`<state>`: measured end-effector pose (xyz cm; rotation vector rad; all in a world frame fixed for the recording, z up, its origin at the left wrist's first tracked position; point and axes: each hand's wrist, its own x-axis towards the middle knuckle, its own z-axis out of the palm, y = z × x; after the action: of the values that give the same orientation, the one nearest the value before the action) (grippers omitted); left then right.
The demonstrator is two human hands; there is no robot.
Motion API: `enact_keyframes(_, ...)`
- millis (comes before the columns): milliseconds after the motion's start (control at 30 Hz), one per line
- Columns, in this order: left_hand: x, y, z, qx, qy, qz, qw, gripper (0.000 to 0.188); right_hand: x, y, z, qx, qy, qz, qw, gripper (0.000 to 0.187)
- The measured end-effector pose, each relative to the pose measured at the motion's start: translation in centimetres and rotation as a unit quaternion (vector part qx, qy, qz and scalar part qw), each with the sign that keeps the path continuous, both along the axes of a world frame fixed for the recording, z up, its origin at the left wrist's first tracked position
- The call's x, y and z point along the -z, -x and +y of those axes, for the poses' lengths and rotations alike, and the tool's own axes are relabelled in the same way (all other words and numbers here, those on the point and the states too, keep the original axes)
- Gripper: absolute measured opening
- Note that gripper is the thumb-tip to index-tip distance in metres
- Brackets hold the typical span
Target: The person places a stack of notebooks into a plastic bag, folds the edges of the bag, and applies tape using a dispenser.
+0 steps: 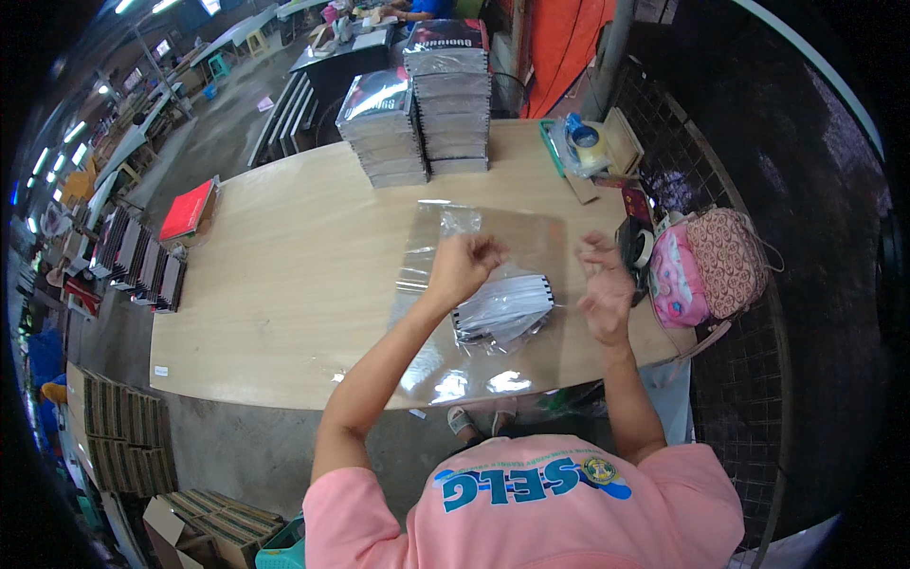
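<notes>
A spiral-bound stack of notebooks (502, 308) in clear plastic wrap lies near the front edge of the table, on a sheet of clear plastic film (540, 232). My left hand (464, 268) is raised just above the stack's upper left, its fingers curled together. Whether they pinch anything is too small to see. To the right of the stack, my right hand (607, 289) is lifted off the table, somewhat blurred, its fingers apart and nothing visible in them.
Tall stacks of wrapped notebooks (455, 104) stand at the table's far edge. A tape roll (585, 138) and a green-edged tray lie far right, with a pink patterned bag (716, 266) nearer. A red book (190, 209) sits at the left edge; cardboard pieces (123, 417) are stacked below.
</notes>
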<state>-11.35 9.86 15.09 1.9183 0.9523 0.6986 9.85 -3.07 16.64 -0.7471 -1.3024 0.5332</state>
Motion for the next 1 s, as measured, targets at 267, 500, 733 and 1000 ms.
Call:
enact_keyframes(267, 1.1, 4.5, -6.0, -0.065, -0.131, -0.269, 0.952, 0.091, 2.0, -0.4, 0.7, 0.048, 0.017, -0.018, 0.999, 0.043)
enact_keyframes(500, 5.6, 1.1, -7.8, -0.143, -0.065, -0.068, 0.985, 0.038, 8.4, -1.0, 1.6, 0.031, 0.228, -0.096, 0.968, 0.016)
enact_keyframes(733, 5.8, -0.2, -8.4, -0.219, -0.063, -0.067, 0.971, 0.036, 9.1, -1.8, 3.3, 0.005, 0.235, -0.065, 0.970, 0.015)
enact_keyframes(1000, 7.8, -0.8, -6.4, -0.102, 0.150, -0.194, 0.964, 0.015, 10.7, -4.8, 7.8, -0.193, 0.402, -0.019, 0.895, 0.058)
